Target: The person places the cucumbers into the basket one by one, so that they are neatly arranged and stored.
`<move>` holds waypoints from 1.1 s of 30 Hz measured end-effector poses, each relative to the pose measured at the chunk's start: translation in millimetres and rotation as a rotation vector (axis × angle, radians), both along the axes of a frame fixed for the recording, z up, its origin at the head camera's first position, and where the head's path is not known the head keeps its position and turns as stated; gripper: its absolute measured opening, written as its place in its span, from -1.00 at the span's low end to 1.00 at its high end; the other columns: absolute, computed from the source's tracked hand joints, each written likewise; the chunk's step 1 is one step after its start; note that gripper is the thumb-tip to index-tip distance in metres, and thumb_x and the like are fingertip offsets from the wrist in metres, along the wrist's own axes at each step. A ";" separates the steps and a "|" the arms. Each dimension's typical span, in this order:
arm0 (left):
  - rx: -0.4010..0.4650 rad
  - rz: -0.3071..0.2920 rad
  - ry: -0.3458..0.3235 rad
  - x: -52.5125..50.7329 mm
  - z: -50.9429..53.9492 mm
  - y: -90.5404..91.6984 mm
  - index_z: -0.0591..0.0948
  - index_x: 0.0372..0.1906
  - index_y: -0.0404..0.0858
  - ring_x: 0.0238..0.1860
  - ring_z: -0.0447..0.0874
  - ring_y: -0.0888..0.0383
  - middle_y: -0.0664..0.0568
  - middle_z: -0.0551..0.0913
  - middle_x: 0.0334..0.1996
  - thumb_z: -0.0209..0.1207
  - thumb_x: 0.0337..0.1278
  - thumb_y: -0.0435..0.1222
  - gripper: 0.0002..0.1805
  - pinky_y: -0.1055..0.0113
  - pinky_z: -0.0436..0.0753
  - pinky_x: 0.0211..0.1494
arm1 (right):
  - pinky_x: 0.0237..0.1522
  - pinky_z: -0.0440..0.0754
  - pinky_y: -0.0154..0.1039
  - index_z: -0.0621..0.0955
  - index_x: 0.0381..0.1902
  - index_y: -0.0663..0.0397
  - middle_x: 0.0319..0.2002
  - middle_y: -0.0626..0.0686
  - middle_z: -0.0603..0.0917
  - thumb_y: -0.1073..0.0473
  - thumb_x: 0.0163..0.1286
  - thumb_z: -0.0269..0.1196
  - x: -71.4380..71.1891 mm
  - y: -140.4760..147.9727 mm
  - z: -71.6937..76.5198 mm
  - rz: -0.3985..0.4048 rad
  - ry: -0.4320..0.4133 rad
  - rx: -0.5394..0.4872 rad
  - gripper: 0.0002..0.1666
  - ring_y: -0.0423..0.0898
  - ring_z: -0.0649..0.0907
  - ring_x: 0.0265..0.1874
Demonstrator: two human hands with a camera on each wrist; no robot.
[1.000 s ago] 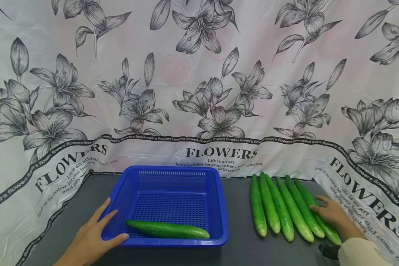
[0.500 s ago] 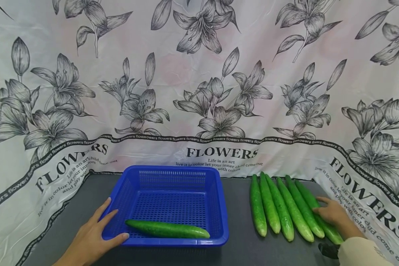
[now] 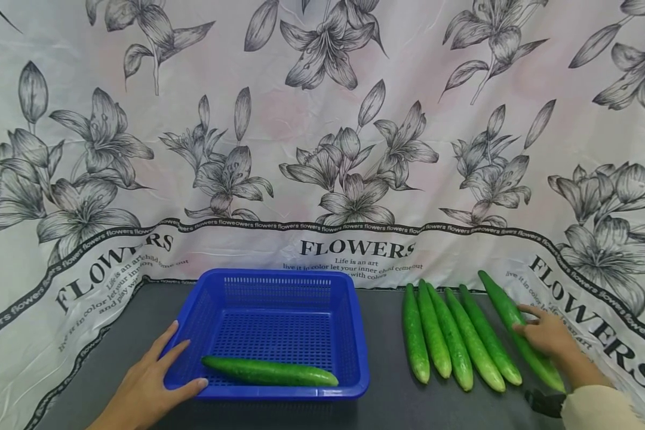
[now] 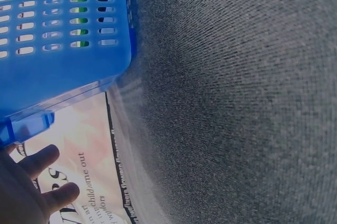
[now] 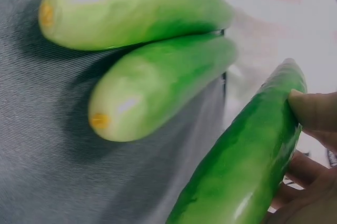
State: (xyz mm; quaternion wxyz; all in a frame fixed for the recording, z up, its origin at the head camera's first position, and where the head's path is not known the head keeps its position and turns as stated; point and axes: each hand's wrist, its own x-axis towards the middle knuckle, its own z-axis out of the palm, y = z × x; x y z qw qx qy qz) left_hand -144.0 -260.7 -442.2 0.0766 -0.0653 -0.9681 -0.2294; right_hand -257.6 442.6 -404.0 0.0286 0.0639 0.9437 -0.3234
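Observation:
At the right of the table, my right hand (image 3: 548, 337) grips a cucumber (image 3: 501, 297), thumb on one side and fingers round the other. The right wrist view shows this cucumber (image 5: 237, 161) slanting above the tabletop, apart from its neighbours. To its left, several cucumbers (image 3: 464, 340) lie side by side, pale ends toward me. My left hand (image 3: 142, 382) rests at the left rim of a blue plastic basket (image 3: 361, 358), fingers spread and fairly straight. One cucumber (image 3: 269, 371) lies crosswise inside along the basket's near wall.
Beneath everything is a dark grey tabletop (image 3: 387, 382). A white flower-printed cloth (image 3: 355, 179) hangs behind it and along both sides, with its lower edge meeting the table just behind the basket and cucumbers. A dark device (image 3: 545, 403) sits at my right wrist.
My right hand has gripped the rightmost cucumber and moved it right and up, parting it from the row. The left hand, the basket and the cucumber inside stay put.

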 end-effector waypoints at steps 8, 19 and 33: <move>-0.001 -0.006 0.026 0.9 -0.2 -0.7 0.48 0.27 -0.39 0.17 0.32 -0.47 -0.18 0.05 0.46 0.28 0.00 0.21 -0.11 -0.39 0.38 -0.10 | -0.21 0.60 0.16 0.05 0.43 0.45 0.17 0.70 0.20 0.09 0.44 0.19 9.4 -10.7 27.7 0.056 0.041 -0.036 -0.14 0.55 0.43 0.02; -0.007 -0.003 -0.023 0.7 1.7 -0.7 0.46 0.28 -0.40 0.17 0.31 -0.50 -0.21 0.02 0.46 0.26 0.02 0.23 -0.09 -0.39 0.40 -0.11 | -0.25 0.64 0.08 0.13 0.45 0.36 0.16 0.65 0.30 0.10 0.44 0.20 22.2 -38.8 51.0 0.146 0.140 -0.033 -0.19 0.48 0.51 -0.03; -0.012 -0.010 -0.009 0.3 1.1 -0.3 0.46 0.27 -0.40 0.15 0.34 -0.50 -0.20 0.03 0.46 0.26 0.02 0.22 -0.10 -0.37 0.41 -0.11 | -0.08 0.57 0.17 0.16 0.49 0.17 0.20 0.59 0.31 0.14 0.44 0.19 33.4 -73.0 77.3 0.273 0.227 -0.066 -0.23 0.53 0.37 0.13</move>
